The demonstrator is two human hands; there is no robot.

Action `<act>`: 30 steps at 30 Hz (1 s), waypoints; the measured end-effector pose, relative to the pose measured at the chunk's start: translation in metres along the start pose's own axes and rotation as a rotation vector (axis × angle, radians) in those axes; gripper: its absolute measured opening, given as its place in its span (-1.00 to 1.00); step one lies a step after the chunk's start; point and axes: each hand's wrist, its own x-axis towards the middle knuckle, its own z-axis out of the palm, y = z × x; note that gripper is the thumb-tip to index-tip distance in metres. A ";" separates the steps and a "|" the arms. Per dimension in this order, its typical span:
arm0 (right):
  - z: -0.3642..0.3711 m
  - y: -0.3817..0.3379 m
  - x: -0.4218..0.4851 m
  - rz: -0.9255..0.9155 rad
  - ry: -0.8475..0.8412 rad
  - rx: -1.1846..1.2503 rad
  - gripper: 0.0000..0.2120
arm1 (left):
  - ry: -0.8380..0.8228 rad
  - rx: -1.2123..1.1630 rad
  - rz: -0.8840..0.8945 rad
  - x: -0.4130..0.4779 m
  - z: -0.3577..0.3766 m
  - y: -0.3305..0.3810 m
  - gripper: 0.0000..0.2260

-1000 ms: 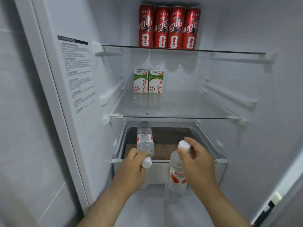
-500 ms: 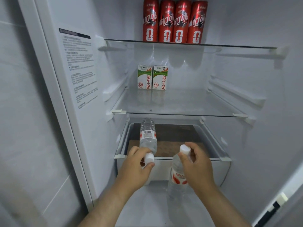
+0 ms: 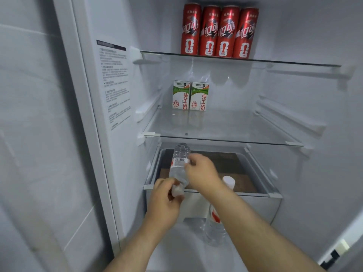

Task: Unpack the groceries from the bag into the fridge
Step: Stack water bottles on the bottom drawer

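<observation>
A clear water bottle with a barcode label lies tilted over the left front of the open fridge drawer, its base pointing inward. My left hand grips its white-capped neck. My right hand holds the same bottle at its label. A second water bottle with a white cap and red label stands upright on the fridge floor in front of the drawer, partly hidden behind my right forearm.
Several red cans line the top glass shelf. Two milk cartons stand at the back of the middle glass shelf. The fridge's left wall carries a printed label. The drawer floor is brown.
My right hand let go of the upright bottle's cap and moved left onto the tilted bottle's label. The upright bottle now stands alone on the fridge floor.
</observation>
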 end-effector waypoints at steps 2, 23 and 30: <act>0.017 0.006 0.013 0.098 -0.069 0.098 -0.76 | 0.020 -0.041 -0.027 -0.001 -0.003 -0.003 -0.60; 0.061 0.010 0.078 0.114 -0.142 0.305 -0.79 | 0.337 -0.208 -0.445 0.022 0.002 -0.004 -0.86; 0.069 0.010 0.094 0.149 -0.178 0.327 -0.66 | 0.387 -0.485 -0.686 0.031 0.006 0.008 -0.75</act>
